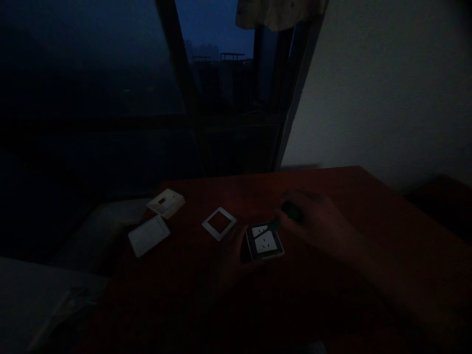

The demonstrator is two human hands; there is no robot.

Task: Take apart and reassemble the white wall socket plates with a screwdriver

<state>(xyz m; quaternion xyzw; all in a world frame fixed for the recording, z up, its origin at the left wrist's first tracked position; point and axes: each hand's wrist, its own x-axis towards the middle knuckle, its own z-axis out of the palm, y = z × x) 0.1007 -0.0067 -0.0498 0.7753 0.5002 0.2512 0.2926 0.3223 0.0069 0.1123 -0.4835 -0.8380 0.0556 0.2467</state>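
Note:
A square wall socket (266, 241) with a white face and dark border lies face up on the reddish table (317, 300). Around its left and near sides is my left hand (234, 255), dim in the poor light, its fingers gripping the socket. My right hand (308, 216) is closed round the green handle of a screwdriver (273, 224). The screwdriver's shaft slants down leftward across the socket, its tip at the upper left border. Left of my left hand lies a white square frame (207, 224).
At the table's left side are a white box-like piece (171, 206) and a flat white plate (149, 236), close together. Behind the table stands a dark window (228, 123), with a pale wall (376, 88) to its right.

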